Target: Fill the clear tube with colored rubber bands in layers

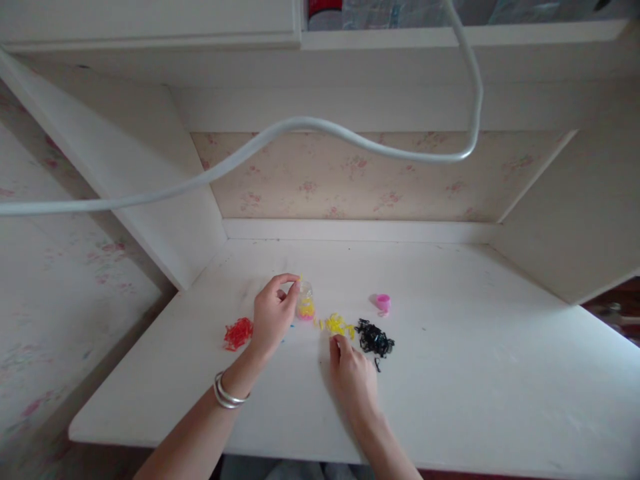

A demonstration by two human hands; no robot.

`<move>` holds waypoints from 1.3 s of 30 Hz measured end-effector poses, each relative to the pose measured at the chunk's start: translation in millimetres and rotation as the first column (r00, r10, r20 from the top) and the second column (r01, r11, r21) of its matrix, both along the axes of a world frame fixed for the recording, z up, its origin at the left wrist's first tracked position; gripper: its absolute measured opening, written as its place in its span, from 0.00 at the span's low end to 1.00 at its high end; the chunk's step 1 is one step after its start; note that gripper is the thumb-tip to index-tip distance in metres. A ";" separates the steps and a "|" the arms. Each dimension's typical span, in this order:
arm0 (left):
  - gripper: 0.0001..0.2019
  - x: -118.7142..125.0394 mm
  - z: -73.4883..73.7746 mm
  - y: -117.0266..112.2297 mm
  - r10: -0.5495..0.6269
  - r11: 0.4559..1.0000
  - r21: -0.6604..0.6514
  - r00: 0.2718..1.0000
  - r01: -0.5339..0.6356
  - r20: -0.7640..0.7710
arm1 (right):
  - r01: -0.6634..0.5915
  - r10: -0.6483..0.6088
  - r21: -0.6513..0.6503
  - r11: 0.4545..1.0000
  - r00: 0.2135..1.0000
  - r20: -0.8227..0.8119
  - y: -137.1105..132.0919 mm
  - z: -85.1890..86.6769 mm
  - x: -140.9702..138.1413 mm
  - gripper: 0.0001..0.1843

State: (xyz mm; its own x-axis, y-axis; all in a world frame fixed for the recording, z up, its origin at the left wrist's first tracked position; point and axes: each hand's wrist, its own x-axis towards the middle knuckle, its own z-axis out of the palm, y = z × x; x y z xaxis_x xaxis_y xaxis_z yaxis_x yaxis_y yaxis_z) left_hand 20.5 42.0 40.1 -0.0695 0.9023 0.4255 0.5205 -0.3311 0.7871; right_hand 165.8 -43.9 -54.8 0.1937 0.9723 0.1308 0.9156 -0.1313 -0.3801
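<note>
**Yellow bands lie between the two hands, right fingertips on their near edge**

Yellow shows at both sets of fingers. The left hand [273, 317] has its thumb and forefinger [290, 280] curled in around the top of a small clear jar [305, 305], gripping it upright on the tabletop [475, 373]. A fleck of yellow sits at the forefinger's tip, and more yellow lies in the jar's bottom. The right hand [353, 377] lies palm down with its fingers [336, 347] stretched forward, tips touching the near edge of the loose yellow bands [337, 325]. Whether those tips are pinching a band or only resting on the heap is too small to tell.

The yellow bands lie just to the right of the jar, in a short streak running left to right, with a few strays trailing toward the jar's foot. The right hand is the nearer one to the heap, which lies straight ahead of its fingertips. The jar's mouth is up and to the left of them, under the left hand.

Farther right of the jar, touching the end of the yellow streak, is a tangle of black bands [374, 339]. Behind that and apart from the jar sits a pink lid [383, 303]. Left of the jar, beyond the left hand, lies a small heap of red bands [239, 333]. Silver bangles [227, 393] ring the left wrist.
</note>
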 end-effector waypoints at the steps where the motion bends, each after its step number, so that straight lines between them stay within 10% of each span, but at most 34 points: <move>1: 0.11 0.2 -0.5 3.0 0.004 1.000 -0.001 1.000 -0.004 -0.013 | 0.005 -0.005 0.010 1.000 1.000 -0.013 -0.1 -1.4 0.4 0.15; 15: 0.11 -2.6 -8.8 5.8 -0.023 1.000 0.010 0.996 0.023 -0.082 | 0.001 0.003 0.071 0.997 0.998 -0.058 -0.2 -8.9 0.0 0.15; 23: 0.07 -0.5 -35.0 -34.0 -0.059 0.981 0.170 0.976 0.096 -0.208 | -0.016 0.034 0.184 0.983 0.995 -0.099 -2.9 -5.9 -0.7 0.18; 32: 0.11 15.8 -68.8 -43.1 -0.149 0.985 -0.167 0.707 0.044 -0.691 | 0.031 0.013 0.327 0.944 0.991 -0.133 -6.9 -7.0 -1.7 0.23; 39: 0.13 25.2 -71.8 -36.0 -0.160 0.982 -0.190 0.621 0.018 -0.768 | 0.021 0.030 0.334 0.942 0.989 -0.146 -7.7 -6.5 -1.1 0.22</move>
